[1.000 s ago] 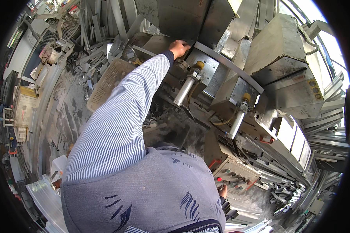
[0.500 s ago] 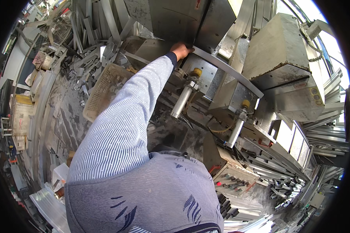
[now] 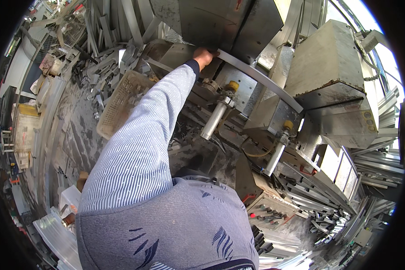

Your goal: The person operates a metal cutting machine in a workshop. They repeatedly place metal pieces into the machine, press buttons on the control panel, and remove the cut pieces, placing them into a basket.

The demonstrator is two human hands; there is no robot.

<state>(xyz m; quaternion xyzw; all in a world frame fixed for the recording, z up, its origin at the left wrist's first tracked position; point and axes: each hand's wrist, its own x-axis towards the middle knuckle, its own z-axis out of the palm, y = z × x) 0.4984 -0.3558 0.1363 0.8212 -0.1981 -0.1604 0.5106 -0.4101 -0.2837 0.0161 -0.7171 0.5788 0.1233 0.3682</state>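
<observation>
Head view: at 12 o'clock, the left hand (image 3: 203, 57) pinches one end of a bar (image 3: 258, 75) slanting from there toward 2. A basket (image 3: 116, 104) sits near 10, a panel (image 3: 271, 213) at 5. The right hand's fingers cannot be told, being out of view.

A long, narrow, silver-grey metal bar (image 3: 264, 81), probably straight though the lens bows it, lies aslant across two metal supports (image 3: 269, 110), left end farther off.
</observation>
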